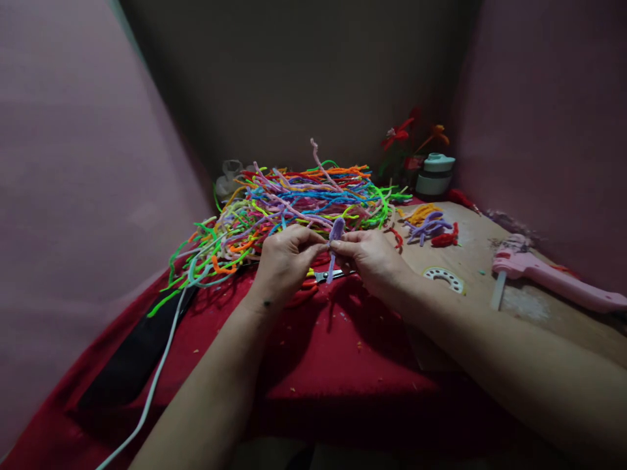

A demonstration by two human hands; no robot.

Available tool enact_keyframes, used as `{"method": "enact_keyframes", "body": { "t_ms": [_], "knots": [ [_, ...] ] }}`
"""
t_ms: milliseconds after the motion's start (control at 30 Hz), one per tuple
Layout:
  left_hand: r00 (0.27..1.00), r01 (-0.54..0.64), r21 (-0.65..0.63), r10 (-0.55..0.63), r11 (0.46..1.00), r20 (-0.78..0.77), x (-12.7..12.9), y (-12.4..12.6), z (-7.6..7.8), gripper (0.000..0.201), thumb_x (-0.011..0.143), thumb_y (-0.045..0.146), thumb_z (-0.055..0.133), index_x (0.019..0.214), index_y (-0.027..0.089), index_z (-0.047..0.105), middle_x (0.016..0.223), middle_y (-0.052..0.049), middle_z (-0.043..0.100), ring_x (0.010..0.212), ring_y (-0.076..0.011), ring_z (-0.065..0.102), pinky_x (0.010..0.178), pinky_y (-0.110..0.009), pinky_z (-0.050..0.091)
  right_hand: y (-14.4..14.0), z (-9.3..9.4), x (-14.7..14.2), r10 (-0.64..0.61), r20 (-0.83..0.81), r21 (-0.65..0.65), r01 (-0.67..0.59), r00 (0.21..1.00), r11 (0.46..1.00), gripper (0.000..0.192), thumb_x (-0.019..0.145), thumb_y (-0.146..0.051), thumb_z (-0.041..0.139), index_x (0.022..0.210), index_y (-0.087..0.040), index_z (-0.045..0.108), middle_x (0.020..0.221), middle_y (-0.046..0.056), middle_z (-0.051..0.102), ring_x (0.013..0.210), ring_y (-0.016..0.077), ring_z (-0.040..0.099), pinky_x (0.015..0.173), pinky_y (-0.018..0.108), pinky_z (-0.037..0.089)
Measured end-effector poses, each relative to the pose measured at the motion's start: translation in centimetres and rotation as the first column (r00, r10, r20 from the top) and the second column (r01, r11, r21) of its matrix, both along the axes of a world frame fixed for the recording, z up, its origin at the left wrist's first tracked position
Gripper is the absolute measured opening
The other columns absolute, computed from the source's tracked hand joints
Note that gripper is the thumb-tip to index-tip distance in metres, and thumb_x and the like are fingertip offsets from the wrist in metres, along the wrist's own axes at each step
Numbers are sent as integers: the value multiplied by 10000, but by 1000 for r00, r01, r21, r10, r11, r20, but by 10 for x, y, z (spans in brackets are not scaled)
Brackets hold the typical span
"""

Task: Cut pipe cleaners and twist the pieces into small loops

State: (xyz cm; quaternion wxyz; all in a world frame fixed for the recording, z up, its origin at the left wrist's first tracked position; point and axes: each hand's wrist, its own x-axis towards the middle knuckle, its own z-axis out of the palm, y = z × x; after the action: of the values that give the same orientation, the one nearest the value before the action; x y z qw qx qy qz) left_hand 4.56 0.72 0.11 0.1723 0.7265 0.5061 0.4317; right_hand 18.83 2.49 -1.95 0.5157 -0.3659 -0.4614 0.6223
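Between my two hands, above the red cloth, a purple pipe cleaner (337, 230) is bent into a narrow loop, its stem hanging below the fingers. My left hand (292, 254) pinches at the base of the loop with thumb and forefinger. From the other side my right hand (368, 256) grips the same spot, fingers curled round it. The fingertips of both hands nearly meet, so the exact contact there is hard to see. Beneath them lie scissors (323, 277) with orange and yellow handles, partly covered by my hands.
A big heap of colourful pipe cleaners (313, 196) lies behind my hands. On the right board are small purple bent pieces (428, 227), a white holed arc (443, 279) and a pink glue gun (553, 271). A white cable (164, 359) crosses a black flat object (132, 356) at left.
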Motion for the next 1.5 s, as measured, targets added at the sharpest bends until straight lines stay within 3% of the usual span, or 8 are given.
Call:
{"method": "enact_keyframes", "body": {
  "t_ms": [167,267,367,600,833,1133,1367,1500],
  "knots": [
    [972,-157,172,182,973,-145,7,-2,-2,97,730,252,597,687,188,656,744,-28,649,722,-152,575,698,-241,422,-1,0,-1,12,-18,-6,-13,1000,1000,141,617,-155,650,506,-122,568,414,-26,464,376,62,376,411,235,257],
    [982,-140,74,148,987,-115,5,-1,0,120,720,274,607,661,181,652,693,-18,638,654,-138,549,621,-227,406,-2,1,-1,8,12,2,-8,1000,1000,187,630,-148,642,469,-130,549,393,-25,455,366,58,359,404,235,238],
    [990,-134,-80,137,988,42,-4,2,4,202,737,346,596,701,159,664,582,10,584,528,-101,470,508,-207,353,-3,2,-2,21,50,0,-21,999,1000,211,632,-129,633,443,-134,537,399,-15,476,364,58,383,403,229,254],
    [945,188,-335,-77,923,318,-9,0,9,218,644,315,713,753,129,686,709,-15,655,620,-102,543,590,-203,413,-5,-5,-4,112,141,39,-118,984,992,115,594,-170,644,498,-125,600,440,5,534,376,64,413,378,218,257],
    [884,250,-403,-38,880,466,-16,2,8,192,617,284,735,682,123,654,607,10,611,537,-71,505,561,-200,388,-6,-2,-3,154,44,37,-155,987,987,134,564,-223,707,554,-111,636,465,-7,548,405,64,430,410,218,306],
    [953,203,-415,-82,887,292,-16,2,12,136,599,246,682,651,123,660,622,13,607,566,-80,490,579,-208,374,-10,4,-2,66,223,83,-87,973,993,106,590,-186,667,536,-117,608,442,-25,518,407,54,409,429,212,299],
    [997,77,-430,-62,900,51,-15,1,11,191,641,312,616,660,122,617,572,39,503,519,-70,401,519,-203,319,-10,0,-1,-2,329,234,-79,944,969,150,606,-240,679,557,-104,643,461,-44,472,449,42,333,464,227,268],
    [995,97,-444,-79,891,59,-15,0,11,186,642,306,613,660,122,595,559,47,465,495,-60,360,482,-195,280,-8,-2,0,22,318,219,-96,948,971,173,597,-267,695,578,-99,659,478,-32,497,457,48,352,470,229,272]
  ]
}}
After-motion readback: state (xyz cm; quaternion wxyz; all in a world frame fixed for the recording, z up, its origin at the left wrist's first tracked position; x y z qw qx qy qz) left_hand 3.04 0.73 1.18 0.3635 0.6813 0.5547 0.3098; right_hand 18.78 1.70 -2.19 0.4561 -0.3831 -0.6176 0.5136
